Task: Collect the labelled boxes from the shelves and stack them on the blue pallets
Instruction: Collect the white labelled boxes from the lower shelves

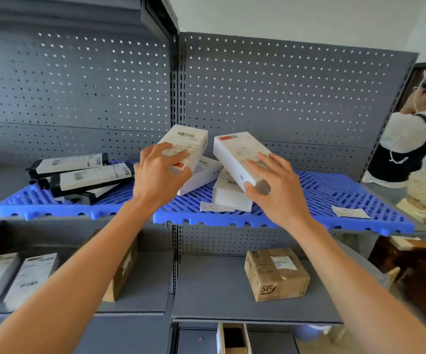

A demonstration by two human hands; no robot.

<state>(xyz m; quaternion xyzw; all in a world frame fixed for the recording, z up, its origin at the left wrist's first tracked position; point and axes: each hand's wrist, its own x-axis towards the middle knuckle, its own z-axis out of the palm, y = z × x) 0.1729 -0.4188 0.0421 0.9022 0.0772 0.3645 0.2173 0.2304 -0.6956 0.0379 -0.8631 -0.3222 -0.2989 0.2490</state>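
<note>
My left hand (159,172) grips a white labelled box (189,143) that is tilted up above the right blue pallet (334,198). My right hand (275,185) grips a second white labelled box (235,152), also tilted, just to the right of the first. Under them two more white boxes (229,192) lie on that pallet. On the left blue pallet (28,203), several black-and-white labelled boxes (89,175) lie piled.
A loose paper label (351,212) lies on the right pallet. The shelf below holds a brown SF carton (277,273), another brown carton (124,269) and white boxes (15,277). A person (416,134) stands at the far right beside the rack's end.
</note>
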